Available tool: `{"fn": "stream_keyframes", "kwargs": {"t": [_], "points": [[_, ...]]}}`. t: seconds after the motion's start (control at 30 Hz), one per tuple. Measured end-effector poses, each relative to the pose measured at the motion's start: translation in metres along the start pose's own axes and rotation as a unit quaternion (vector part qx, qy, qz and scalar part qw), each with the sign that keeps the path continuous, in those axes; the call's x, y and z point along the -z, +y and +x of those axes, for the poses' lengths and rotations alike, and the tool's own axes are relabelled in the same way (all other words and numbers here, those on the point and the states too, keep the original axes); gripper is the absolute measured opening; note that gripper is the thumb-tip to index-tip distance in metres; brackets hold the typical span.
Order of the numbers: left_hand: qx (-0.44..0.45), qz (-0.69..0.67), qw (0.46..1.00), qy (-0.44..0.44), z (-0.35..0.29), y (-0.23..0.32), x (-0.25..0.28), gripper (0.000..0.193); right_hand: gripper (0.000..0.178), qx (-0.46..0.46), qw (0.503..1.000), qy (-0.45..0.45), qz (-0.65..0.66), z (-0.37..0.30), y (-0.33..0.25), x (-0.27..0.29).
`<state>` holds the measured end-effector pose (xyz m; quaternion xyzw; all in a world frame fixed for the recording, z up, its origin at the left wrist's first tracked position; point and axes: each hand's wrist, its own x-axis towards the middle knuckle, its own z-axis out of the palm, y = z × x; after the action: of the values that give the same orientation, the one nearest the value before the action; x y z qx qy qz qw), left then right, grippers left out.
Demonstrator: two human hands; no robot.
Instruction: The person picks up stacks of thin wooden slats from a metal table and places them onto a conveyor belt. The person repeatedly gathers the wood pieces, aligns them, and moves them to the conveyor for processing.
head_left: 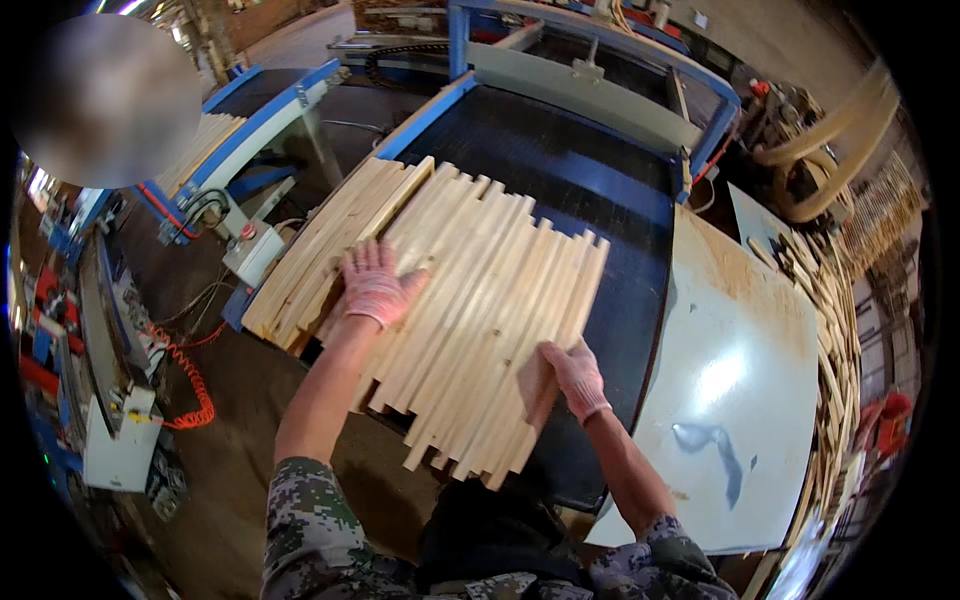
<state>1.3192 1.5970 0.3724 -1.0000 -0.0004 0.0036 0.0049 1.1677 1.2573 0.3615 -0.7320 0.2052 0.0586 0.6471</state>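
A wide layer of pale wooden strips [470, 300] lies side by side on a black conveyor belt [625, 330], with their ends staggered. My left hand [378, 285], in a pink-and-white knit glove, rests flat near the left edge of this layer, fingers spread. At the lower right edge, my right hand [577, 378] in a matching glove grips the outermost strips, its fingertips partly hidden by them. Left of the layer, a second stack of wooden strips [340, 245] lies along the belt's side, a narrow gap between the two.
A blue machine frame [715, 130] spans the belt's far end. To the right are a grey-white metal sheet [740, 400] and a heap of loose wood strips [835, 340]. A control box [255, 255] and an orange coiled hose [195, 395] stand at left.
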Motion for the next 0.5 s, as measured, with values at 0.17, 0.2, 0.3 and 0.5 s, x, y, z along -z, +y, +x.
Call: {"fn": "stream_keyframes", "kwargs": {"t": [0.17, 0.2, 0.3, 0.5], "points": [[0.014, -0.011, 1.0, 0.018, 0.025, -0.03, 0.011, 0.105, 0.054, 0.039, 0.995, 0.078, -0.042, 0.018, 0.006, -0.042], [0.005, -0.011, 1.0, 0.01, 0.018, -0.024, 0.015, 0.102, 0.058, 0.063, 0.998, 0.025, -0.015, 0.012, -0.004, -0.033], [-0.041, 0.001, 0.998, 0.05, 0.025, -0.04, -0.007, 0.091, 0.072, 0.053, 0.985, 0.04, -0.162, 0.008, 0.012, -0.025], [-0.126, -0.305, 0.934, 0.139, 0.033, -0.009, -0.048, 0.069, 0.028, 0.089, 0.979, -0.139, 0.119, -0.1, 0.102, -0.015]]}}
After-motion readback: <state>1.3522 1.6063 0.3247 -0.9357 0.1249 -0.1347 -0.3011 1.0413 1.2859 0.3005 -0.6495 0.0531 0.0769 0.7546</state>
